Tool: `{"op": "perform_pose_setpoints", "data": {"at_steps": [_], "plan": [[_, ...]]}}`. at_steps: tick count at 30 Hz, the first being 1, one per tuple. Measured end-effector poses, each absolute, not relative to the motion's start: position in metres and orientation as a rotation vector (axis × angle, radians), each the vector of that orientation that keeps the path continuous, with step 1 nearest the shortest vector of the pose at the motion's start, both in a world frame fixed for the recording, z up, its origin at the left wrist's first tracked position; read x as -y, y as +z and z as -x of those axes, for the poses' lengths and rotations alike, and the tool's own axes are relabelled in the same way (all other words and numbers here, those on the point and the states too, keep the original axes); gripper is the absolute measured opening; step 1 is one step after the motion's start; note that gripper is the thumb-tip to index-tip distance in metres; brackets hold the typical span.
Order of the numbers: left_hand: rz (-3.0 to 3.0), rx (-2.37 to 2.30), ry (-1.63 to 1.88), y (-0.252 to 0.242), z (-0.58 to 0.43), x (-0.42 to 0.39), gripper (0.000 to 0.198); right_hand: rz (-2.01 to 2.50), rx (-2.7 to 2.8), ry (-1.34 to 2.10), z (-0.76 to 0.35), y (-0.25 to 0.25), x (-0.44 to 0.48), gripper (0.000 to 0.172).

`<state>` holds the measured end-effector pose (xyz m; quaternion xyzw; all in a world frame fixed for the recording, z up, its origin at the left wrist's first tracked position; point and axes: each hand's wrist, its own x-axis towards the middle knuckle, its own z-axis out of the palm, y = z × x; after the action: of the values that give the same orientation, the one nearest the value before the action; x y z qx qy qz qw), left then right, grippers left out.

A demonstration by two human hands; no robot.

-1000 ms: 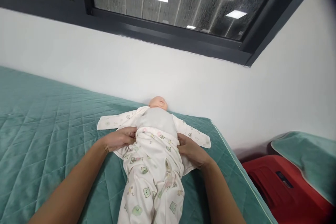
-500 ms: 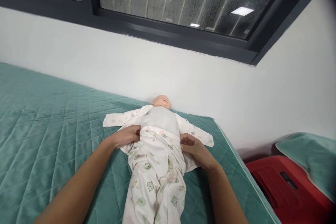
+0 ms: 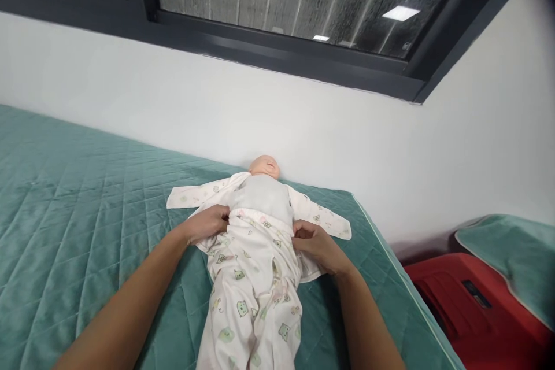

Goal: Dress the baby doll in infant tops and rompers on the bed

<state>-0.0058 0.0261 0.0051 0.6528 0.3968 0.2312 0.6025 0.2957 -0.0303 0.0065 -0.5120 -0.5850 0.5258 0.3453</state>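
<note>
A baby doll (image 3: 265, 166) lies on its back, its head towards the wall. White baby pants (image 3: 254, 277) with green animal prints cover its legs and reach up to the waist. Under its body an opened white printed baby shirt (image 3: 321, 217) spreads out, sleeves to both sides, leaving the grey torso (image 3: 262, 196) bare. My left hand (image 3: 208, 224) is closed on the pants at the waist's left side. At the right side my right hand (image 3: 315, 244) pinches the pants' edge between thumb and fingers. Some fingertips are hidden by cloth.
The doll rests on a green quilted bed cover (image 3: 108, 231), close to a white wall (image 3: 195, 104). Above is a dark-framed window (image 3: 281, 60). Beyond the bed's right edge are a red case (image 3: 472, 312) and a green cloth (image 3: 511, 260).
My right hand's fingers have closed more tightly on the side of the pants. Both hands stay at the waist; the whole view has shifted slightly.
</note>
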Motion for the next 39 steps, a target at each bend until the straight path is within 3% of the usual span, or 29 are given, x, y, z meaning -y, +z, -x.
{"op": "perform_pose_setpoints", "data": {"at_steps": [16,21,27,34,39], "plan": [[-1.605,-1.009,0.498,0.0,0.01,-0.031,0.014,1.607,1.6,1.098,-0.285,0.006,0.029,0.009],[-1.596,-0.946,0.508,0.004,0.012,-0.028,0.014,1.764,1.659,1.024,-0.29,0.0,0.024,0.017],[-1.556,-0.986,0.506,-0.001,0.011,-0.028,0.021,1.963,1.674,0.627,-0.284,-0.002,0.017,0.028],[-1.379,-1.028,0.62,-0.007,0.003,-0.027,0.013,1.729,1.764,0.638,-0.275,0.001,0.02,0.009],[-1.23,-0.995,0.666,-0.003,-0.003,-0.023,0.018,1.494,1.561,0.97,-0.274,-0.001,0.021,0.014]]}}
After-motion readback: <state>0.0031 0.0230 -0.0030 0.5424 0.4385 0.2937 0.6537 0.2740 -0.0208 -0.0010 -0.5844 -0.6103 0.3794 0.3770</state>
